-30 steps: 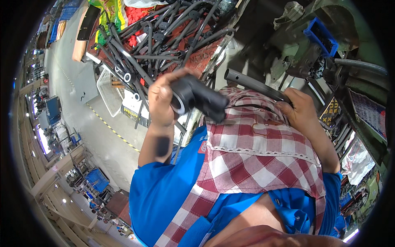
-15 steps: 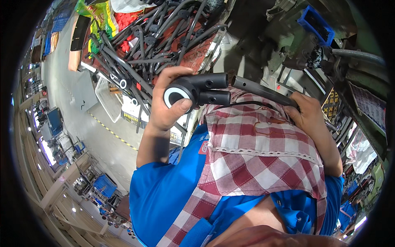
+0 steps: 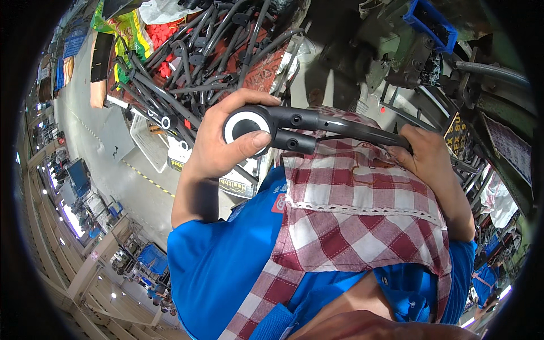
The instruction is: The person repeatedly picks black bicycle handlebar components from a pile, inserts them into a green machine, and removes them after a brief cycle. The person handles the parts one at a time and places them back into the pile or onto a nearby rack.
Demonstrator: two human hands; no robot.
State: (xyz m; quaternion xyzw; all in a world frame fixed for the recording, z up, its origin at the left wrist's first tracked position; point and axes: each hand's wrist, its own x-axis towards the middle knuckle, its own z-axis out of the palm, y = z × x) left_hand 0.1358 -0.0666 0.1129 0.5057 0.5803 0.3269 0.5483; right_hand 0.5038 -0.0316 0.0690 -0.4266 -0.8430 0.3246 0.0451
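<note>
My left hand [image 3: 224, 141] grips the round hub end of a black plastic frame part [image 3: 309, 126] that has a white ring on its face, my thumb pressing across the ring. Two black arms with small screw holes run right from the hub. My right hand [image 3: 428, 161] holds the far end of the long upper arm. The part lies level just above my red and white checked apron [image 3: 362, 226], which I wear over blue clothing.
A big heap of similar black frame parts [image 3: 198, 62] fills a bin ahead to the left, with red pieces among them. A grey-green machine [image 3: 408, 51] carrying a blue box [image 3: 433, 20] stands at the upper right. A grey floor with a white tray [image 3: 148, 141] lies to the left.
My left hand has turned the black part so its white-ringed hub faces up and the arms lie level. Both hands have stayed on the part.
</note>
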